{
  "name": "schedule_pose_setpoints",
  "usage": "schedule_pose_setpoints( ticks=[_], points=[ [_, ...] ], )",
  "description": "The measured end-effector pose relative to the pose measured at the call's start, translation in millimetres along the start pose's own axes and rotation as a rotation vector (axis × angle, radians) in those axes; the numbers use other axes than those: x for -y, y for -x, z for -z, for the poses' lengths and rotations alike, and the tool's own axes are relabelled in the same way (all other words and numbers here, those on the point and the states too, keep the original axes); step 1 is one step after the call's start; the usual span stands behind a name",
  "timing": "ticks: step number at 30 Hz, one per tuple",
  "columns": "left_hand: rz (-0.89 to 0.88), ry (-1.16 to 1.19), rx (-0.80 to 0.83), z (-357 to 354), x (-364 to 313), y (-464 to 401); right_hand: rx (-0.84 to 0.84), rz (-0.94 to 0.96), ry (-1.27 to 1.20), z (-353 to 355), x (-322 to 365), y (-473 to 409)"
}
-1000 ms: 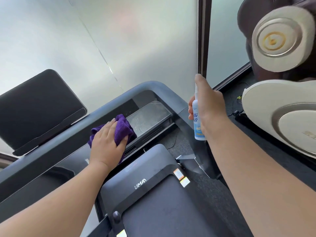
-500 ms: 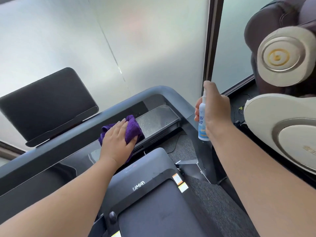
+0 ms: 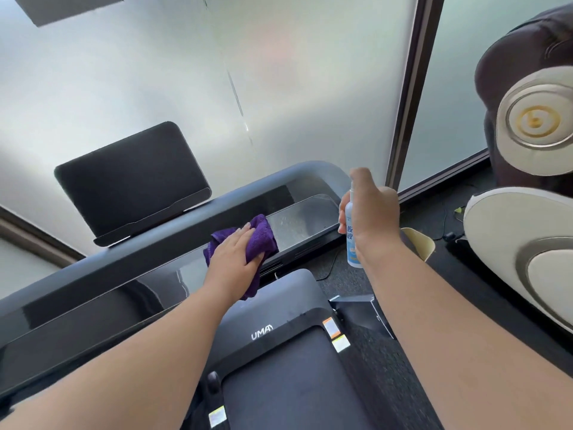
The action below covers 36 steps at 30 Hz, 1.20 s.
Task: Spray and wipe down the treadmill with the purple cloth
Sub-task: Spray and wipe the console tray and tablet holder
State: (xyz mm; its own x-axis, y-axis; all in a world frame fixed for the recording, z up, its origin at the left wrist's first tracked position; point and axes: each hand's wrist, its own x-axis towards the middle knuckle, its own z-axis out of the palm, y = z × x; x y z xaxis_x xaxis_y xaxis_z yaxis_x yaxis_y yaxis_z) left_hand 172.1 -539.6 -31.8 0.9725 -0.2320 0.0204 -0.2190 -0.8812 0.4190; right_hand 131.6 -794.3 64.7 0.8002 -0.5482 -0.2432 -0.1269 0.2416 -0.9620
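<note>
Clearly Mid-Wipe: Risks at the Treadmill Console

Treadmill: the glossy console panel across its front shows a dull, speckled film on the right-hand section, judged to be spray not yet wiped. If left, it may dry to streaks or run into the vent slots along the panel's lower edge.

Purple cloth: bunched on the panel near its middle, with a loose tail hanging over the edge towards the belt. A bunched cloth covers little surface and may smear rather than lift.

Left hand: fingers straight and flat on top of the cloth, pressing it down. Pressure without grip could let the cloth slide out.

Right hand: curled round the spray bottle, held upright in the air beside the panel's right end, forefinger on top. A stray press would mist the frosted glass wall behind.
</note>
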Motion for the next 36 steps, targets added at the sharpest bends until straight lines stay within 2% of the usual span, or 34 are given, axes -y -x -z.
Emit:
schedule_pose_setpoints(
  ticks=[5, 10, 17, 20, 23, 26, 32, 36],
  points=[
    [0.107, 0.064, 0.064, 22.1, 16.6, 27.6, 0.055, -0.04, -0.009, -19.5, 0.6, 18.6],
    [0.247, 0.171, -0.061, 42.3, 27.3, 61.5, 0.085, -0.037, -0.008, -42.8, 3.2, 41.9],
    [0.562, 0.68, -0.369, 80.3, 39.4, 110.0, 0.214, -0.081, 0.034, -67.9, 5.1, 78.4],
    [0.69, 0.939, -0.388, 93.3, 51.0, 134.4, 0.23, -0.077, 0.064, -76.9, 7.2, 95.9],
    [0.737, 1.249, -0.351, 105.1, 58.1, 166.9, 0.235, -0.057, 0.089, -87.7, 6.6, 111.4],
    [0.782, 1.367, -0.382, 110.9, 66.9, 198.1, 0.243, -0.067, 0.095, -97.8, 5.8, 122.2],
    [0.918, 1.504, -0.555, 108.9, 82.9, 244.5, 0.309, -0.055, 0.126, -122.2, 5.7, 151.8],
    [0.98, 1.598, -0.651, 117.4, 88.3, 260.0, 0.403, -0.052, 0.148, -142.2, 3.6, 173.7]
  ],
)
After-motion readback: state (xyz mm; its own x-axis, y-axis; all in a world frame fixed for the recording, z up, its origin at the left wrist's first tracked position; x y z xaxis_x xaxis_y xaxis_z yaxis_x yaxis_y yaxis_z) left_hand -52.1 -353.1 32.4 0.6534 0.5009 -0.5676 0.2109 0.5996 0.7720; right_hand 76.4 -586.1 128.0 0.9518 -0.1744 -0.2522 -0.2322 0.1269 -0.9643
